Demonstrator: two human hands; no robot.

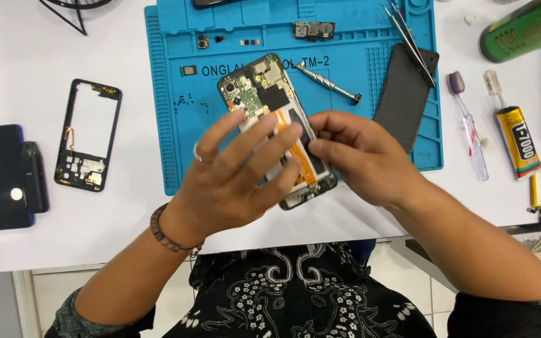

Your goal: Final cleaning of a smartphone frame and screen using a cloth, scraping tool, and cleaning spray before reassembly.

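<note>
left hand [236, 181]: fingers spread, raised | right hand [358, 156]: fingertips pinched, raised

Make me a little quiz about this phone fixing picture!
1. True or false: both hands touch the open phone.
2. What lies on the dark back cover? A) tweezers B) toothbrush C) glue tube
3. Fill in: the empty phone frame lies on the white table, ____ of the blue mat.

Key:
1. True: the left hand and right hand both hold it.
2. A, the tweezers.
3. Left.
</note>
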